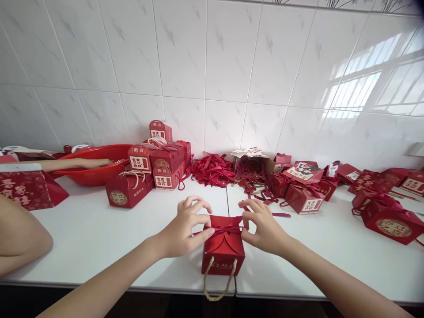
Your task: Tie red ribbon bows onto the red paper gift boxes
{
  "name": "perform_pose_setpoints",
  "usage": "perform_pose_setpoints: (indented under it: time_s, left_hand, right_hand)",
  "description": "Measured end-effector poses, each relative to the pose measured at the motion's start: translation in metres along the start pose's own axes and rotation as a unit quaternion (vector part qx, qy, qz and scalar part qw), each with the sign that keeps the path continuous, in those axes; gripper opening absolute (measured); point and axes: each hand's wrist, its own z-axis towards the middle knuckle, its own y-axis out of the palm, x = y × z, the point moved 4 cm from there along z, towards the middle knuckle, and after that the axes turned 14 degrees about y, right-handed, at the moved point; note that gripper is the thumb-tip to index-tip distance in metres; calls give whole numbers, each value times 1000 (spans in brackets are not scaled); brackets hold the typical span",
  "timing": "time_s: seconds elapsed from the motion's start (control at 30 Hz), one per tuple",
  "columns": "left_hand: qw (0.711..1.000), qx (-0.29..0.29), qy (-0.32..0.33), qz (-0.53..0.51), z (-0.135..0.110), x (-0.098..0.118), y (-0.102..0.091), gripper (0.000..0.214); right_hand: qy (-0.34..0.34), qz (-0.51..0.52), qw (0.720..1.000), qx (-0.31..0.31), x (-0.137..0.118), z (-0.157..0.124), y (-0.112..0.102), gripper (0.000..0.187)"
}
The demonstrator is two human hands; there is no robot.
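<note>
— Where is the box, and why do you hold it so?
— It stands at the near edge of the table, between my hands. Its one handle hangs over the edge. My left hand and right hand each pinch the ribbon with thumb and forefinger, other fingers lifted, I think to hold the flaps closed.
— And behind?
— One ribbon heap. One basin, with another person's arm reaching in. I count six boxes in the left stack. The right ones overlap, so I cannot count them.

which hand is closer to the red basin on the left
Left. The left hand is on the gift box's left side, toward the red basin; the right hand is on its right side, farther off. Both pinch its ribbon.
</note>
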Motion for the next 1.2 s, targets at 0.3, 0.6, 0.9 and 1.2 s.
perform_pose_setpoints:
  time_s: [0.3,0.6,0.9,1.2]
  left_hand:
    - [1000,-25,4,10,-10,0,11,20]
    - [981,43,3,-189,-6,7,52,16]
    - [987,-8,-82,-136,-33,-45,67,27]
    - [990,-62,-126,-34,-35,-87,82,26]
  right_hand:
    - [-40,79,996,8,2,-13,-4,29]
    - [-83,-60,989,-107,-31,-40,23,67]
    - [-4,-257,966,37,125,-85,-47,54]
    - [58,-234,970,-10,127,-48,0,51]
